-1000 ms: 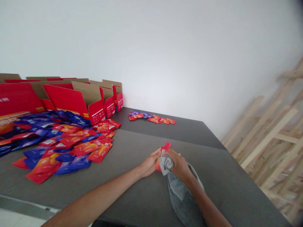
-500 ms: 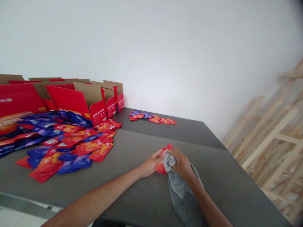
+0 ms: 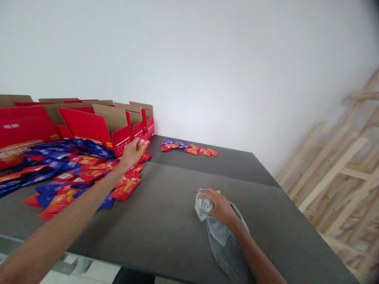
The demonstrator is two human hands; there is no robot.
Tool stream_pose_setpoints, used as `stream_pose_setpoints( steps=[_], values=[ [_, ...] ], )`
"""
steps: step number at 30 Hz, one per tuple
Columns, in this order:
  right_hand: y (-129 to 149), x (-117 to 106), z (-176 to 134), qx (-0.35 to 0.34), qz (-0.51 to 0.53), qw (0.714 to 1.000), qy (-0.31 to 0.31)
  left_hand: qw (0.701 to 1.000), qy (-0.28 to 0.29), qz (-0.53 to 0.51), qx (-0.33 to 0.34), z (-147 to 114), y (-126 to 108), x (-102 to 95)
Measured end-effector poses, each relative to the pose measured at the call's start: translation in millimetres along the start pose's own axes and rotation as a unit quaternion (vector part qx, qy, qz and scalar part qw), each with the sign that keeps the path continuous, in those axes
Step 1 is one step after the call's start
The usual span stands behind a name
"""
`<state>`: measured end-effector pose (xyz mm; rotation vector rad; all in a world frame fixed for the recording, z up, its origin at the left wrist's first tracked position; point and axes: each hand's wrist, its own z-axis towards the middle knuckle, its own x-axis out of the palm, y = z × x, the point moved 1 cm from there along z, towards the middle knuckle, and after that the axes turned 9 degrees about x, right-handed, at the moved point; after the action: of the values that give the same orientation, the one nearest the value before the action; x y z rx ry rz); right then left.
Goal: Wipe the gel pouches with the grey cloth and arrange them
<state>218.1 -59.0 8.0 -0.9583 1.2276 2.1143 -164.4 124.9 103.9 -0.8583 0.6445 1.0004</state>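
Note:
Stretched out to the far left, my left hand (image 3: 132,153) grips a red and orange packet (image 3: 144,144) by its edge. It is raised above the pile of red and blue packets (image 3: 89,167), close to the front of the red boxes. My right hand (image 3: 218,205) is closed around a bunched grey cloth (image 3: 203,206) on the dark tabletop. The cloth's darker, wet-looking length (image 3: 226,252) trails under my right forearm toward the near edge.
Open red cardboard boxes (image 3: 85,120) line the back left, flaps up. A short row of red and purple packets (image 3: 192,149) lies at the table's (image 3: 166,221) far side by the white wall. Wooden racks (image 3: 334,185) stand beyond the right edge.
My left hand has carried the red packet from beside the cloth up and left, over to the boxes. My right hand, still holding the cloth, has shifted slightly left and down.

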Motion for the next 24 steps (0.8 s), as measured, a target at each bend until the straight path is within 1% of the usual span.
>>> stream_pose_setpoints(
  steps=[2, 4, 6, 9, 14, 18, 21, 24],
  values=[
    [0.4, 1.0, 0.3, 0.000, 0.006, 1.000, 0.000, 0.998, 0.008, 0.058, -0.022, 20.2, 29.4, -17.9],
    [0.4, 1.5, 0.8, 0.003, 0.009, 1.000, -0.007, 0.994, 0.036, 0.096, -0.039, 31.6, 49.1, -26.0],
    [0.3, 1.7, 1.4, 0.005, 0.008, 1.000, -0.011, 0.988, 0.068, 0.126, -0.049, 34.7, 61.2, -25.3],
    [0.5, 1.6, 1.7, 0.002, 0.007, 1.000, -0.010, 0.982, 0.101, 0.153, -0.052, 28.6, 70.2, -14.7],
    [1.9, 0.5, 0.9, 0.006, 0.012, 1.000, -0.005, 0.973, 0.128, 0.184, -0.050, 12.6, 73.4, 1.9],
    [3.2, 0.8, 0.4, 0.010, 0.004, 1.000, 0.001, 0.969, 0.132, 0.209, -0.029, 9.8, 69.1, 9.4],
    [2.7, 2.8, 0.4, 0.013, 0.000, 1.000, 0.006, 0.968, 0.128, 0.217, -0.004, 12.3, 59.2, 18.3],
    [1.9, 5.1, 0.5, 0.012, 0.000, 1.000, 0.016, 0.968, 0.141, 0.203, 0.031, 15.3, 42.1, 36.9]
  ],
)
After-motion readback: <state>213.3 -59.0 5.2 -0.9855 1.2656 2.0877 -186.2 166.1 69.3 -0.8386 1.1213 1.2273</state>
